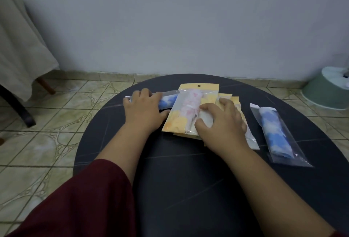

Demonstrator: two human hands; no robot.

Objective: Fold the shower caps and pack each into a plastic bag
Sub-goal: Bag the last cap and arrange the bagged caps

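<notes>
Head view: both my hands lie flat, fingers relaxed | left hand (144, 109) presses a blue-cap bag (169, 100) | right hand (221, 123) rests on the yellow bag stack (190, 110) | another packed blue bag (277, 134) lies well right on the dark table (188, 180).

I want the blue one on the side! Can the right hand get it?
Probably yes. The blue pack lies alone on the table, just right of the right hand, with nothing between them. That hand rests on the pile now, so it must lift first.
</notes>
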